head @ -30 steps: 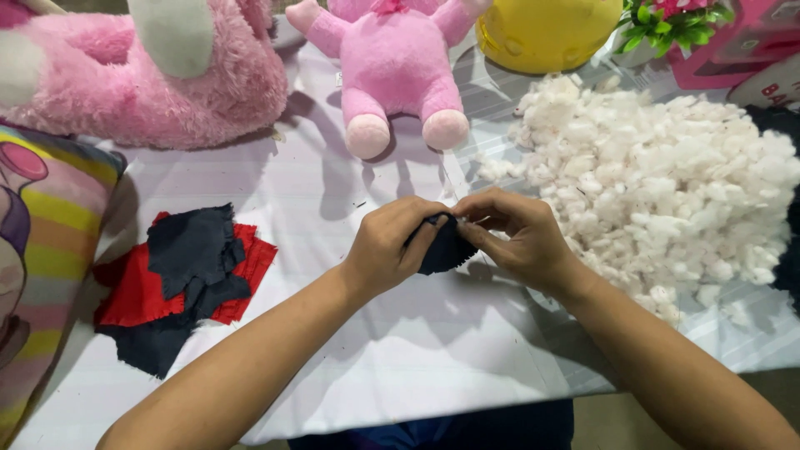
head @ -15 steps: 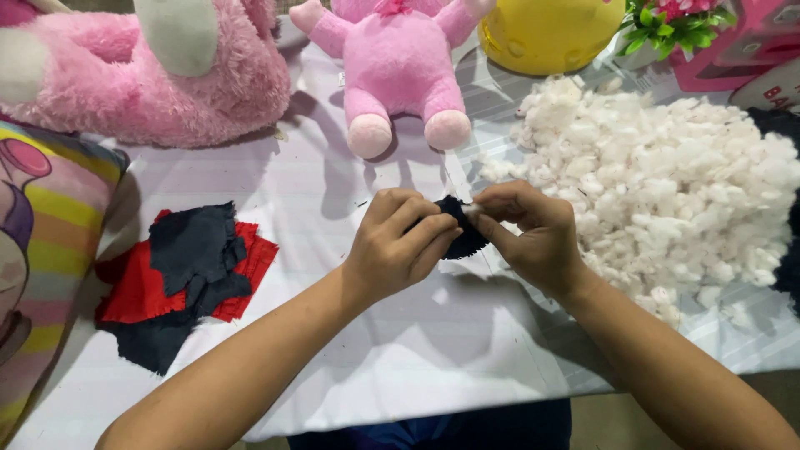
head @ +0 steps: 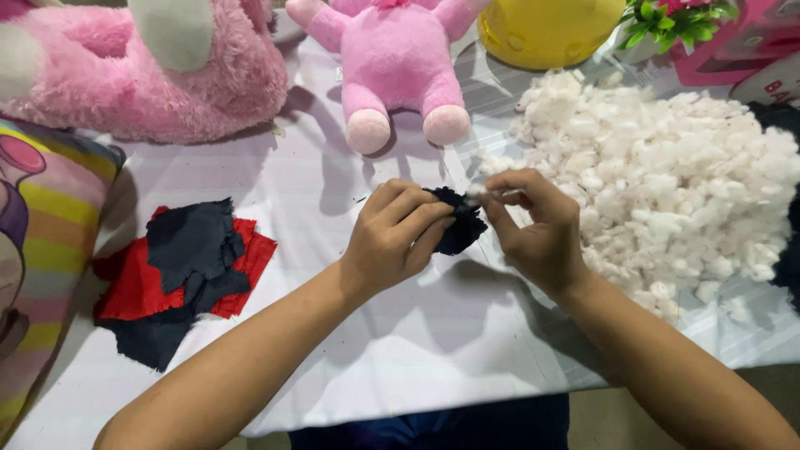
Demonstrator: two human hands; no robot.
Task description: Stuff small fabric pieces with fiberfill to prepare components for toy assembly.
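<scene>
My left hand [head: 396,237] is curled tight around a small dark fabric piece [head: 457,225], fingers folded over its near side, holding it just above the counter [head: 400,358] at mid-scene. My right hand [head: 533,229] sits just right of it, thumb and forefinger pinched on a little tuft of white stuffing [head: 479,193] right at the top edge of the dark fabric; the other fingers are bent inward. The two hands nearly touch over the fabric.

Just right of my right hand, and reaching to the far right, lies a big heap of white stuffing [head: 667,175] on the white-covered counter. To the left, well apart from my hands, I see a stack of dark and red fabric scraps [head: 179,271]. At the left edge there is a striped cushion [head: 37,250]. Far left is a fluffy pink plush toy [head: 125,75]; a smaller pink plush toy [head: 400,67] lies far centre, a yellow round object [head: 546,29] beyond it, and a small potted plant [head: 675,17] to the far right.
</scene>
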